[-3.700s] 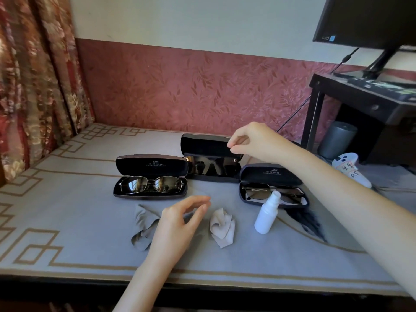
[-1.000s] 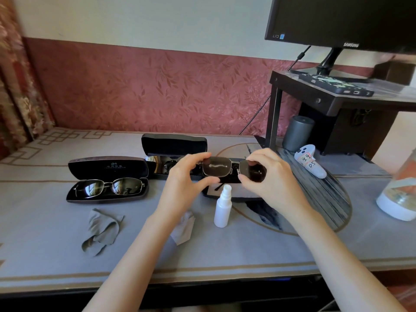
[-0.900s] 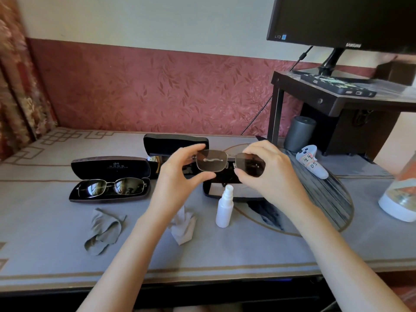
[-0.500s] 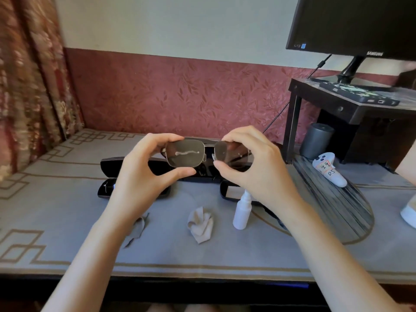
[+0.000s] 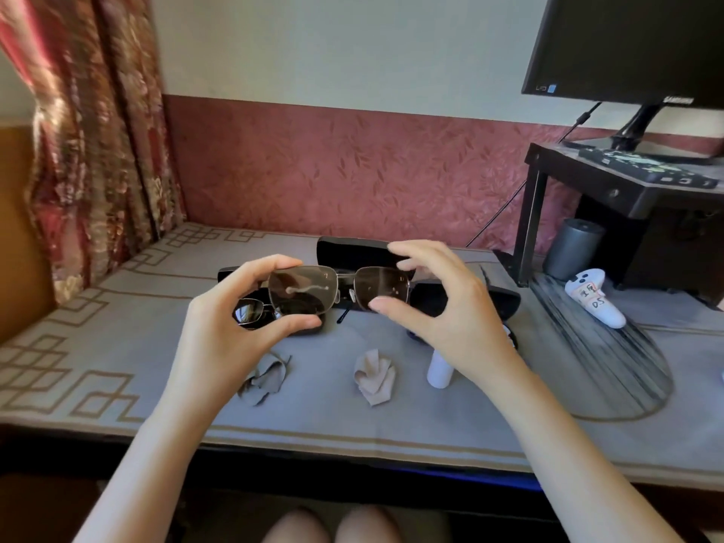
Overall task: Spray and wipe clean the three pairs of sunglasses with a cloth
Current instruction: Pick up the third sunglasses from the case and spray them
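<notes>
I hold a metal-framed pair of sunglasses (image 5: 303,291) up over the table, with a pale smear across its left lens. My left hand (image 5: 219,339) pinches that lens rim between thumb and fingers. My right hand (image 5: 462,319) has its thumb at the lower rim of the other lens, and its blurred fingers are spread above the frame. A second pair (image 5: 250,311) lies in an open black case behind my left hand. Two crumpled cloths, grey (image 5: 266,376) and beige (image 5: 374,378), lie on the table mat. The white spray bottle (image 5: 438,370) stands mostly hidden behind my right wrist.
Two more open black cases (image 5: 352,250) (image 5: 505,303) lie behind the held pair. At right stand a black shelf (image 5: 627,190) with a monitor (image 5: 627,45), a grey cylinder (image 5: 574,248) and a white controller (image 5: 595,303). A patterned curtain (image 5: 90,131) hangs at left.
Both hands lifted the sunglasses out of the right case and raised them. My right hand's fingers have since lifted off the right lens, while the left hand keeps its pinch.
</notes>
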